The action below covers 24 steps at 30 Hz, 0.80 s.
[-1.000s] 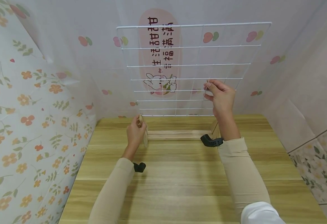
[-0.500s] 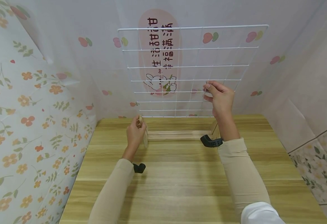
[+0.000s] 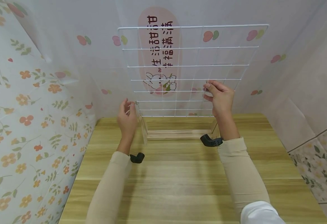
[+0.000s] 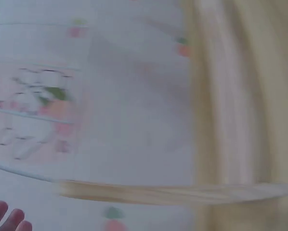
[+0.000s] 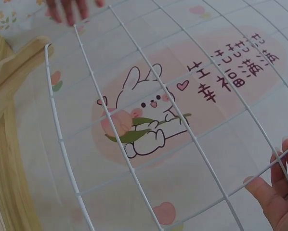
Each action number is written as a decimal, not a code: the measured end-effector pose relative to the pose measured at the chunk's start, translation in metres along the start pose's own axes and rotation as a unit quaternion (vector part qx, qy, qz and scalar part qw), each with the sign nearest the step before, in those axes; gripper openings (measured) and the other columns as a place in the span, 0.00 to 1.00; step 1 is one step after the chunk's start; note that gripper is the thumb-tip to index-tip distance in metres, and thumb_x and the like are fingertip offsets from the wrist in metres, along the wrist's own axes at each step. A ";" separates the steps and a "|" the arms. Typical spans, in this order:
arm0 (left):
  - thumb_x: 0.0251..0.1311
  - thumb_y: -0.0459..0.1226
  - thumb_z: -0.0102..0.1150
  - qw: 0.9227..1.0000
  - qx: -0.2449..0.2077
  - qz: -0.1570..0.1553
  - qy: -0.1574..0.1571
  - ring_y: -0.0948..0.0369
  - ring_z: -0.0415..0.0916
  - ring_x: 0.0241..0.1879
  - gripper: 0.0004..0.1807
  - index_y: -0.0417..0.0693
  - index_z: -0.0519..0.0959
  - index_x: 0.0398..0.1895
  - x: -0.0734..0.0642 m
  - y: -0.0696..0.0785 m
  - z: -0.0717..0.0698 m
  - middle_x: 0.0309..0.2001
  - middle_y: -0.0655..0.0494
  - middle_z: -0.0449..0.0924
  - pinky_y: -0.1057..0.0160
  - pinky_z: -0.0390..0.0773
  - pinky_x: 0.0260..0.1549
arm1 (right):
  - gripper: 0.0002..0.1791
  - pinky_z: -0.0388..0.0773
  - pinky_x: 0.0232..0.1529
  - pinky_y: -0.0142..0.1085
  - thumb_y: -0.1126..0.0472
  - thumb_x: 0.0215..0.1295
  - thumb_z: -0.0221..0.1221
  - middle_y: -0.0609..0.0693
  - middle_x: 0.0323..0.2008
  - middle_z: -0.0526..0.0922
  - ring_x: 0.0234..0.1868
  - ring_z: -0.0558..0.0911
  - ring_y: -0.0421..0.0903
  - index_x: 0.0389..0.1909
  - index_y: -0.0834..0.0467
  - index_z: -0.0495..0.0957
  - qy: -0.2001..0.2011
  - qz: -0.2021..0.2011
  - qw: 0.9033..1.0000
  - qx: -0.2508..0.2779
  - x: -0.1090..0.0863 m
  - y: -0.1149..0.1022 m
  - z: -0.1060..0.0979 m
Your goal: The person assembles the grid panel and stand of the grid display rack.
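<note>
A white wire grid panel (image 3: 188,66) stands upright at the back, tilted against the view, its lower edge at a wooden stand (image 3: 180,136). My right hand (image 3: 223,96) pinches a wire near the panel's right side; thumb and fingers also show on the wire in the right wrist view. Beside the panel's lower left edge is my left hand (image 3: 127,119), fingers loosely bent, just above the stand's left upright (image 3: 144,133). The left wrist view is blurred, with the left fingertips (image 4: 11,220) in its bottom corner, apart from the upright.
The stand sits on a wood-grain table (image 3: 177,180), close to the back wall covering (image 3: 102,65) with fruit and rabbit prints. A floral sheet (image 3: 37,121) hangs on the left. Black wrist devices (image 3: 211,141) are strapped to both wrists.
My left hand has let go of the stand's left upright and moved up and slightly left, beside the panel's edge. My right hand keeps its pinch; the panel has shifted only slightly.
</note>
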<state>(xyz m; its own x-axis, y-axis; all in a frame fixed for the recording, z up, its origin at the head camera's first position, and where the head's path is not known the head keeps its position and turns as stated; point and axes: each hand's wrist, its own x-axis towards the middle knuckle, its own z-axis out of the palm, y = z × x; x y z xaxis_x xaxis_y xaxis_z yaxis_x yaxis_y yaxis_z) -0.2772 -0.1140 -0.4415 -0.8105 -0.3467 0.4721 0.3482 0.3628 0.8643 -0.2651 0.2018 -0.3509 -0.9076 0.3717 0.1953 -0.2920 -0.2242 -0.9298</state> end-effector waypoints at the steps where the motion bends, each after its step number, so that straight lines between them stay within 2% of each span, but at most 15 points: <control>1: 0.69 0.44 0.51 1.000 -0.016 -0.001 0.001 0.56 0.79 0.50 0.23 0.47 0.72 0.64 0.006 0.008 -0.001 0.53 0.48 0.81 0.56 0.79 0.51 | 0.05 0.84 0.32 0.34 0.65 0.61 0.65 0.51 0.31 0.85 0.34 0.84 0.46 0.35 0.62 0.85 0.000 -0.001 1.000 0.000 0.000 0.000 0.000; 6: 0.69 0.44 0.53 0.997 -0.069 0.005 -0.020 0.60 0.78 0.48 0.24 0.51 0.70 0.66 0.030 0.037 -0.006 0.54 0.50 0.81 0.66 0.82 0.39 | 0.05 0.84 0.32 0.34 0.64 0.60 0.65 0.51 0.31 0.85 0.34 0.84 0.45 0.35 0.62 0.85 -0.002 -0.003 1.000 0.000 0.000 0.002 -0.002; 10: 0.69 0.42 0.54 0.995 -0.091 0.001 -0.039 0.63 0.76 0.43 0.22 0.48 0.72 0.64 0.038 0.047 -0.006 0.52 0.47 0.81 0.73 0.79 0.28 | 0.04 0.84 0.32 0.35 0.65 0.60 0.66 0.51 0.30 0.85 0.33 0.84 0.44 0.34 0.62 0.85 0.000 0.008 1.000 0.004 0.000 0.004 -0.002; 14: 0.69 0.39 0.53 0.994 -0.095 0.002 -0.047 0.62 0.76 0.40 0.21 0.43 0.73 0.63 0.039 0.052 -0.005 0.49 0.43 0.80 0.73 0.76 0.25 | 0.05 0.84 0.32 0.35 0.65 0.60 0.66 0.51 0.30 0.85 0.33 0.84 0.44 0.35 0.62 0.85 -0.002 0.016 1.000 0.001 -0.001 0.006 -0.003; 21: 0.68 0.33 0.53 0.994 -0.101 0.020 -0.047 0.48 0.78 0.37 0.18 0.36 0.75 0.59 0.028 0.081 -0.009 0.44 0.37 0.82 0.74 0.73 0.29 | 0.06 0.84 0.34 0.35 0.64 0.60 0.65 0.51 0.31 0.85 0.34 0.84 0.44 0.36 0.62 0.85 -0.009 0.011 1.000 0.000 -0.002 0.009 -0.003; 23: 0.68 0.32 0.53 0.993 -0.102 0.031 -0.046 0.43 0.78 0.36 0.17 0.34 0.75 0.57 0.028 0.084 -0.008 0.42 0.34 0.82 0.74 0.73 0.30 | 0.06 0.84 0.34 0.35 0.64 0.61 0.65 0.51 0.31 0.85 0.35 0.84 0.44 0.36 0.62 0.85 -0.008 0.010 1.000 0.003 -0.002 0.010 -0.004; 24: 0.68 0.32 0.53 0.993 -0.105 0.035 -0.046 0.42 0.78 0.36 0.17 0.34 0.75 0.57 0.029 0.081 -0.006 0.42 0.34 0.82 0.73 0.74 0.30 | 0.05 0.84 0.34 0.35 0.64 0.61 0.65 0.51 0.31 0.85 0.35 0.84 0.44 0.36 0.62 0.85 -0.006 0.011 1.000 0.004 -0.003 0.010 -0.004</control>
<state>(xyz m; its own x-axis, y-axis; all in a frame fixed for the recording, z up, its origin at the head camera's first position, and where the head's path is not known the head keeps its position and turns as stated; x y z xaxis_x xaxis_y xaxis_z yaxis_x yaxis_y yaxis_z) -0.2699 -0.0999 -0.3571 -0.8173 -0.2429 0.5225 0.4879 0.1908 0.8518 -0.2643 0.2025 -0.3617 -0.9172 0.3555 0.1797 -0.2750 -0.2387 -0.9314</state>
